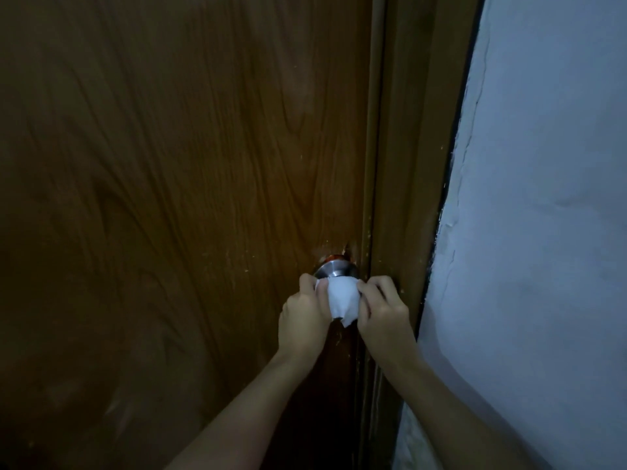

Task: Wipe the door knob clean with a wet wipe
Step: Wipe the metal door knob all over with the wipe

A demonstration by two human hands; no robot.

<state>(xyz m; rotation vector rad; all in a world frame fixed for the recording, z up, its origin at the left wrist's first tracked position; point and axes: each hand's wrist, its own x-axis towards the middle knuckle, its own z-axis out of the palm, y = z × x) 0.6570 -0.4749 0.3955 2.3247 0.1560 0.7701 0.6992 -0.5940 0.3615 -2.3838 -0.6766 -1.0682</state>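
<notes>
A white wet wipe (pixel 342 298) is draped over the front of the metal door knob (pixel 336 268), so only the knob's silver base near the door shows. My left hand (pixel 303 317) grips the wipe's left side. My right hand (pixel 381 308) pinches its right side. Both hands press the wipe against the knob. A loose corner of the wipe hangs down between my wrists.
The knob sits on a brown wood-grain door (pixel 186 181), close to its right edge. A brown door frame (pixel 407 164) runs just right of my right hand. Beyond it stands a pale, rough plaster wall (pixel 543 215). The light is dim.
</notes>
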